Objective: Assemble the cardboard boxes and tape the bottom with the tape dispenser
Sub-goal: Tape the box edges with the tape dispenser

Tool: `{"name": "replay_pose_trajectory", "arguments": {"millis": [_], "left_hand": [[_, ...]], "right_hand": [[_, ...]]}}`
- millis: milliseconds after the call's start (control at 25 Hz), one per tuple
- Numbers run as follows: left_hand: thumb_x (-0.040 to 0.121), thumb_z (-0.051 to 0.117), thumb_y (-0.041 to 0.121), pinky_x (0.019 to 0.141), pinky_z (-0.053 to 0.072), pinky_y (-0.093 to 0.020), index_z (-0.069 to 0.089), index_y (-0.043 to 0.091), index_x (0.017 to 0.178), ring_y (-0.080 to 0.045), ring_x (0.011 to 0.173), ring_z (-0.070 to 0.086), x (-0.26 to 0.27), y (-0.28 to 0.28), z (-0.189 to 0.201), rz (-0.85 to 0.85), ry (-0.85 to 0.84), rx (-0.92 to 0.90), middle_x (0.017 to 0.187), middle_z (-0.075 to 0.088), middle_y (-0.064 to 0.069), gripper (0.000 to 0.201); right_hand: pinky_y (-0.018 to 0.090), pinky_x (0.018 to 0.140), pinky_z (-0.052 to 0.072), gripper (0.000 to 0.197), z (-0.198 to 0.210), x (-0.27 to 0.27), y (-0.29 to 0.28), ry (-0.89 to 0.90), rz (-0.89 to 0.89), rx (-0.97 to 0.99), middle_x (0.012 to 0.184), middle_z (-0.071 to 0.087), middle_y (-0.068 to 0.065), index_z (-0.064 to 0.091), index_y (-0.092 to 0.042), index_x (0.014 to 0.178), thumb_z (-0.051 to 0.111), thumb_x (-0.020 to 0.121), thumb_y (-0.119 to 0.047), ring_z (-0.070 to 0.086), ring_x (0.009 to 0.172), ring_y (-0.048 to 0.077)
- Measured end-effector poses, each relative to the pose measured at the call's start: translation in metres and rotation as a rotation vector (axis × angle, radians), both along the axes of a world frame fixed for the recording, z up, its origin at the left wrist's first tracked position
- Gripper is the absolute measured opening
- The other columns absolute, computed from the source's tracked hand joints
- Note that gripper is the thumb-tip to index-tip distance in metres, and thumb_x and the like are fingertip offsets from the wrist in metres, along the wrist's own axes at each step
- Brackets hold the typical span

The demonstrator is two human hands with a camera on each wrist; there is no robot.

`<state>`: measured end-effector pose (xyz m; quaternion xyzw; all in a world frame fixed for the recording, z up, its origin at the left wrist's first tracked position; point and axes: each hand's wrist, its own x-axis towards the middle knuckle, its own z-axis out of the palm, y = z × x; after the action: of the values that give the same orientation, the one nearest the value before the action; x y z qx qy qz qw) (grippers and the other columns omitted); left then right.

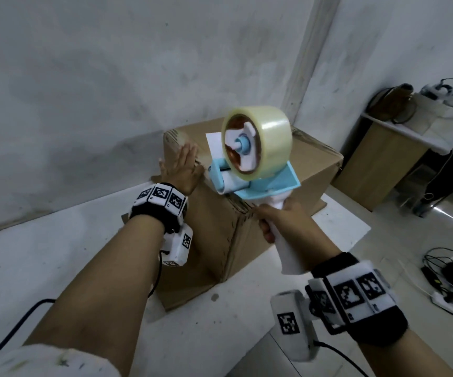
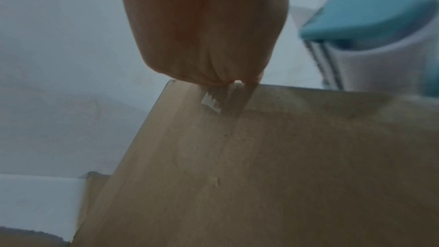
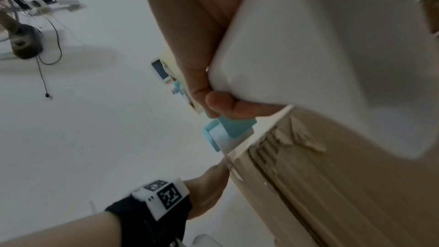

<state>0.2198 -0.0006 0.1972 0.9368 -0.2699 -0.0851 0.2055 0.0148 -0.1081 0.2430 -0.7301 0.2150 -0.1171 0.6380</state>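
My left hand (image 1: 183,170) lies flat, fingers straight and together, pressed on the upper left side of the cardboard box (image 1: 247,213), which stands on the white table (image 1: 57,268) in the middle of the frame. My right hand (image 1: 288,221) is wrapped round the white handle of the tape dispenser (image 1: 255,161), its blue front edge at the box's near top edge. To do this well, I think I should brace the box firmly, press the tape end down, then pull straight along the seam so it lies smooth.
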Motion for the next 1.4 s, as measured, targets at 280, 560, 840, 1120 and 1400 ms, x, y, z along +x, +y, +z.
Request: {"name": "replay_pose_trajectory", "arguments": {"millis": [280, 560, 840, 1120, 1400], "left_hand": [[0.1, 0.021, 0.032, 0.115, -0.01, -0.051, -0.004, 0.021, 0.15, -0.012, 0.146, -0.013, -0.001, -0.008, -0.001, 0.023, 0.039, -0.09, 0.158, -0.014, 0.004, 0.056], [0.101, 0.023, 0.027, 0.117, 0.004, -0.054, 0.023, 0.013, 0.147, -0.025, 0.147, 0.007, -0.058, -0.026, 0.009, -0.15, -0.246, 0.099, 0.158, 0.014, -0.007, 0.048], [0.092, 0.027, 0.049, 0.115, -0.004, -0.052, 0.029, 0.029, 0.145, -0.018, 0.145, 0.015, -0.071, -0.036, 0.002, -0.162, -0.151, -0.003, 0.157, 0.021, 0.004, 0.057], [0.097, 0.034, 0.037, 0.113, -0.004, -0.059, 0.017, 0.02, 0.148, -0.025, 0.147, 0.0, -0.091, -0.04, 0.015, 0.06, -0.271, 0.191, 0.158, 0.006, -0.007, 0.057], [0.098, 0.015, 0.042, 0.116, -0.005, -0.052, 0.022, 0.018, 0.146, -0.021, 0.145, 0.016, -0.122, -0.025, 0.001, 0.005, -0.153, 0.051, 0.156, 0.021, -0.005, 0.054]], "right_hand": [[0.02, 0.039, 0.032, 0.018, -0.007, -0.087, -0.008, 0.063, -0.039, 0.063, 0.05, 0.04, 0.009, 0.049, -0.005, 0.068, 0.054, 0.082, 0.006, 0.036, 0.039, 0.014], [0.018, 0.039, 0.035, 0.019, -0.035, -0.082, -0.007, -0.001, -0.023, 0.132, 0.043, 0.043, 0.0, 0.048, -0.005, 0.068, 0.05, 0.084, 0.006, 0.039, 0.036, 0.009], [0.027, 0.047, 0.036, 0.035, -0.036, -0.106, -0.025, -0.028, 0.051, 0.064, 0.042, 0.047, 0.002, 0.051, -0.018, 0.046, 0.058, 0.079, -0.007, 0.041, 0.04, 0.017], [0.019, 0.043, 0.036, 0.038, -0.043, -0.113, -0.018, -0.005, 0.014, 0.046, 0.036, 0.045, -0.004, 0.044, -0.011, 0.045, 0.054, 0.08, 0.001, 0.04, 0.034, 0.01], [0.03, 0.053, 0.035, 0.032, -0.062, -0.107, -0.017, 0.017, 0.007, 0.183, 0.039, 0.046, -0.003, 0.048, -0.012, 0.052, 0.053, 0.083, -0.003, 0.043, 0.038, 0.011]]}}
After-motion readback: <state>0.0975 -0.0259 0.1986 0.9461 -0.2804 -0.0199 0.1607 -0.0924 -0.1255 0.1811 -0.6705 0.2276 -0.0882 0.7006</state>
